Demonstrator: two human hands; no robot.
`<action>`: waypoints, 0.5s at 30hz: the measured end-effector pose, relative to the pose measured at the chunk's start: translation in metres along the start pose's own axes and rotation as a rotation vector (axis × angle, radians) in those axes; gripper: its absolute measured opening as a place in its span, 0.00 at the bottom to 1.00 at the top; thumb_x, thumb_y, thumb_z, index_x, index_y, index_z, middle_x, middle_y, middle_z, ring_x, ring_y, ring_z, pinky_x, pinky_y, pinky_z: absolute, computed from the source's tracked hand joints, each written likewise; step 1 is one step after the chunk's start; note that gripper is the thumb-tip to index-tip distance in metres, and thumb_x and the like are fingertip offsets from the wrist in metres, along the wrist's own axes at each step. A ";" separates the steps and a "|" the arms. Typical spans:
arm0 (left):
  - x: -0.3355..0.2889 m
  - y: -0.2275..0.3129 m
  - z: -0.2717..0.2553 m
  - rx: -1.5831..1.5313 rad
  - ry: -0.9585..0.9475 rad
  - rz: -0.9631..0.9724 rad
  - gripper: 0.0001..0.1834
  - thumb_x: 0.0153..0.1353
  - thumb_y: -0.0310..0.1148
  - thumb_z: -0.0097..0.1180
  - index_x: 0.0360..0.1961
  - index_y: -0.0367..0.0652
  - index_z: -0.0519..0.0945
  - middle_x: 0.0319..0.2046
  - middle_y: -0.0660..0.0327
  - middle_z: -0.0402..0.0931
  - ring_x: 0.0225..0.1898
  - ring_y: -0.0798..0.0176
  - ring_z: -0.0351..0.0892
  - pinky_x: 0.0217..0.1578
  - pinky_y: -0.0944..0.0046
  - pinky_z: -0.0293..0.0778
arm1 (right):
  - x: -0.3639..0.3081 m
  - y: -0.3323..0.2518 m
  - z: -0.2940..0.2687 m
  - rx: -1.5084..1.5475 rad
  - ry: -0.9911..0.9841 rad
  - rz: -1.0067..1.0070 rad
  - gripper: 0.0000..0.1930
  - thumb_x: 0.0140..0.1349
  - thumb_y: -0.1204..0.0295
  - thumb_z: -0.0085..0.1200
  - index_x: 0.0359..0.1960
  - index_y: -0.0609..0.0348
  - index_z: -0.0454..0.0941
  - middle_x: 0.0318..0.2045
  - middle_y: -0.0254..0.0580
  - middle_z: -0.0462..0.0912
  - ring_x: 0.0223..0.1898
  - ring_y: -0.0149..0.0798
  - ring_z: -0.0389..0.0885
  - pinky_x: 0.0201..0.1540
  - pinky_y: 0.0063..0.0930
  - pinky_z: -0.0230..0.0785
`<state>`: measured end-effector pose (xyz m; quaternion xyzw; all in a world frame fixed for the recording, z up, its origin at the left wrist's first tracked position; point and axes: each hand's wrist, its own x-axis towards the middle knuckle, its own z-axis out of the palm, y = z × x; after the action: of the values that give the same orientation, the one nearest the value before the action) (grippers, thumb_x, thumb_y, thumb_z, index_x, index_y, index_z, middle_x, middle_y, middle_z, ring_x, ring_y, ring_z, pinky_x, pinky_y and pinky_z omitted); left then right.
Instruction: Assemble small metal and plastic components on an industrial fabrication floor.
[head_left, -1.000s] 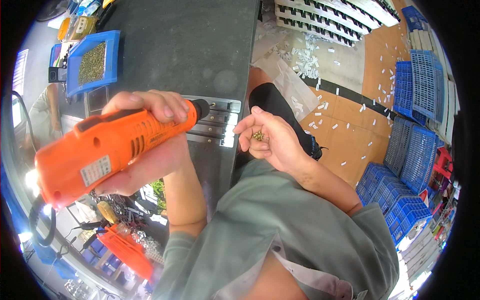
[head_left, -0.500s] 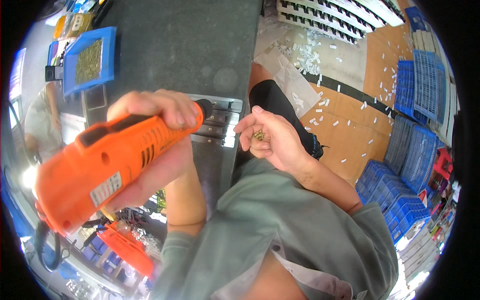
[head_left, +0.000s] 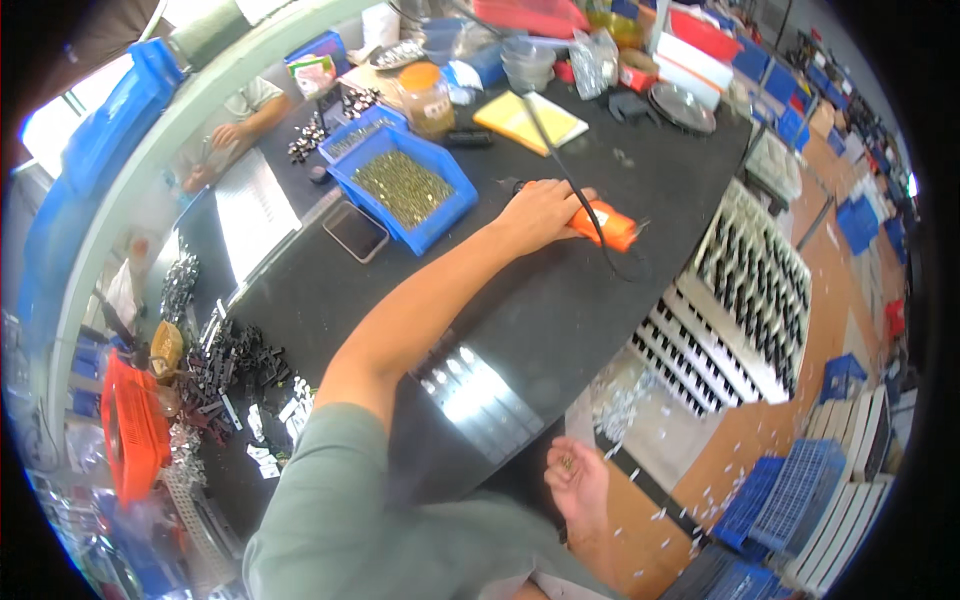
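Note:
My left hand [head_left: 540, 212] stretches far across the dark tabletop, its fingers wrapped over an orange electric screwdriver [head_left: 607, 225] that is at the table surface. A black cord loops over the tool. Nearer my body, my right hand [head_left: 578, 482] is palm up beside the table's edge, fingers curled around a few small brass-coloured screws [head_left: 567, 463]. Several shiny metal strips [head_left: 485, 400] lie side by side on the table between my two arms. A blue bin [head_left: 447, 212] full of small brass-coloured screws stands left of my left hand.
A phone [head_left: 356, 232] lies by the bin, and a yellow pad [head_left: 520, 122] beyond it. Black parts [head_left: 235, 365] are heaped at the left. White racks of black pieces [head_left: 750, 290] stand right of the table. Across the table another person's hand [head_left: 228, 133] shows.
My left hand has carried the electric screwdriver from close in front of me away to the far part of the table. The view has swung round. My right hand keeps the screws.

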<state>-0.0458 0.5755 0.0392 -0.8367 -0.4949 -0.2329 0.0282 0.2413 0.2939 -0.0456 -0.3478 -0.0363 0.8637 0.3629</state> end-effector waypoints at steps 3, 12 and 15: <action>-0.017 -0.074 0.038 0.235 0.037 -0.023 0.31 0.56 0.36 0.66 0.61 0.47 0.71 0.52 0.54 0.75 0.56 0.50 0.75 0.60 0.54 0.70 | 0.002 -0.007 0.031 0.009 -0.003 0.033 0.15 0.69 0.65 0.48 0.42 0.67 0.79 0.30 0.51 0.80 0.22 0.30 0.65 0.25 0.23 0.57; -0.182 0.021 -0.061 0.030 -0.143 -0.358 0.17 0.61 0.36 0.61 0.49 0.40 0.80 0.56 0.48 0.74 0.59 0.45 0.74 0.61 0.51 0.69 | 0.115 -0.054 0.200 -0.077 -0.178 -0.064 0.11 0.71 0.69 0.48 0.42 0.65 0.77 0.39 0.46 0.79 0.39 0.39 0.75 0.39 0.33 0.70; -0.236 0.049 -0.084 -0.078 -0.144 -0.123 0.31 0.52 0.42 0.69 0.55 0.39 0.77 0.59 0.43 0.70 0.60 0.41 0.72 0.62 0.47 0.68 | 0.191 -0.051 0.259 -0.203 -0.240 -0.051 0.11 0.71 0.70 0.48 0.46 0.67 0.74 0.42 0.48 0.78 0.41 0.42 0.76 0.45 0.39 0.74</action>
<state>-0.1301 0.3348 0.0244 -0.8198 -0.5366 -0.1925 -0.0545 0.0151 0.5051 0.0569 -0.2758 -0.1754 0.8814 0.3410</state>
